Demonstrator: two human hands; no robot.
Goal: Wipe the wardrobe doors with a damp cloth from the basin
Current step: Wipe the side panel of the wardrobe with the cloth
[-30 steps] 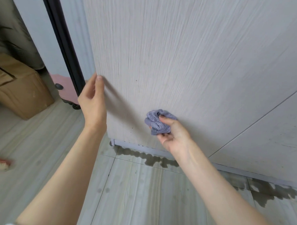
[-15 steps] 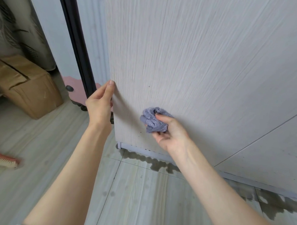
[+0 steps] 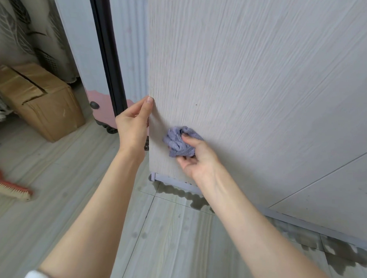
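- The cloth [image 3: 180,142], a bunched lilac-grey wad, is pressed flat against the wardrobe door [image 3: 253,83] low down, near the door's bottom left corner
- The right hand [image 3: 195,158] grips it with thumb on top and fingers curled round the lower side, so the wad sits just above and left of the palm, between the hand and the panel
- The left hand [image 3: 133,126] lies just left of the cloth, fingers fairly straight, thumb tip on the door's front face at the edge; whether the other fingers wrap behind the edge cannot be seen, though it looks like a steadying hold
- Progress, as a judgement: wiping is under way on this door's lower part; the wood shows no clear wet trace, so how much is already wiped cannot be told, and the neighbouring panel to the right of the grip may remain
- Below the grip, dark wet patches [image 3: 182,193] lie on the floor tiles [image 3: 164,242] along the wardrobe base
- Well left of both hands stand a cardboard box [image 3: 38,100] and a brush [image 3: 10,189] on the floor; no basin is in view
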